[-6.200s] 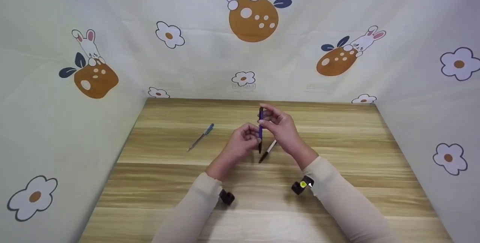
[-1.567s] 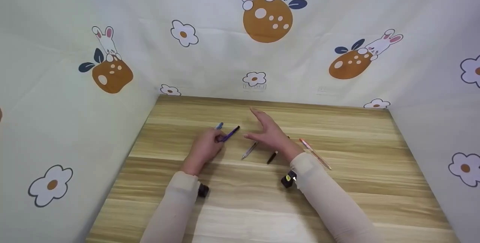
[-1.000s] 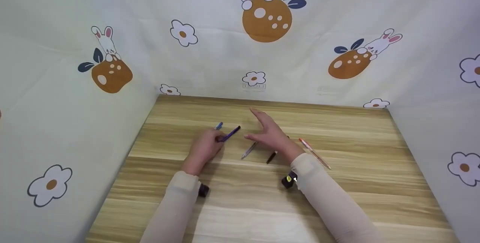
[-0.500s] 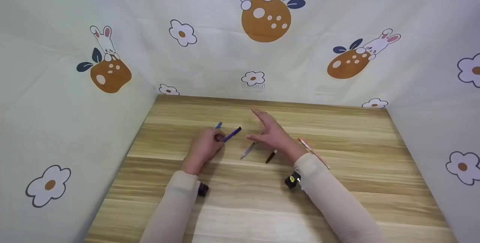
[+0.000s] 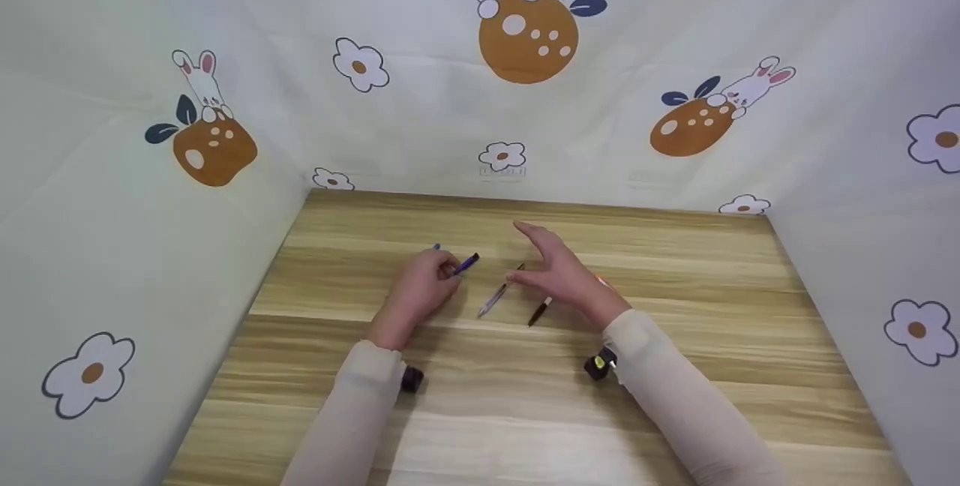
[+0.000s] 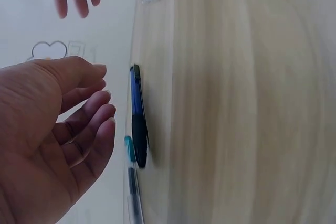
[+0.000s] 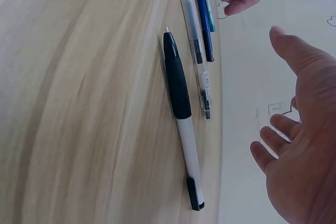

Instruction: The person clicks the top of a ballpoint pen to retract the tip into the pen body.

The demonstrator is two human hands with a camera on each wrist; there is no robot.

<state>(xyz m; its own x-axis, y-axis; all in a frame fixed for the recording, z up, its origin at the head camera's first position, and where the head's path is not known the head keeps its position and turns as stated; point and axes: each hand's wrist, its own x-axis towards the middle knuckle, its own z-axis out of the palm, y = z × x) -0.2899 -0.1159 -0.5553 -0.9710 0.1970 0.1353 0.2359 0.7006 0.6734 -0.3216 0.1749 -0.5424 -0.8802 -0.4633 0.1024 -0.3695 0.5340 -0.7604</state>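
Observation:
A blue pen with a black grip (image 6: 137, 114) lies on the wooden table. My left hand (image 5: 424, 287) is right beside it, fingers loosely curled; the left wrist view shows a gap between fingertips and pen. Beyond that hand lies a clear pen with a teal-blue end (image 6: 130, 150), mostly hidden in the head view. My right hand (image 5: 562, 272) hovers over the table, thumb and fingers spread, holding nothing. Below it are a clear pen (image 7: 195, 40) and a white pen with a black grip (image 7: 179, 93). The right wrist partly covers an orange-tipped pen (image 5: 602, 281).
The wooden table (image 5: 487, 411) is enclosed at the back and sides by pale curtains (image 5: 420, 118) printed with rabbits, oranges and flowers. A small black camera (image 5: 600, 364) is strapped at the right wrist, another (image 5: 412, 379) at the left.
Earlier both hands held the blue pen up; it now lies on the table. My left fingers have come off it. My right hand has shifted right, baring more of the clear pen.

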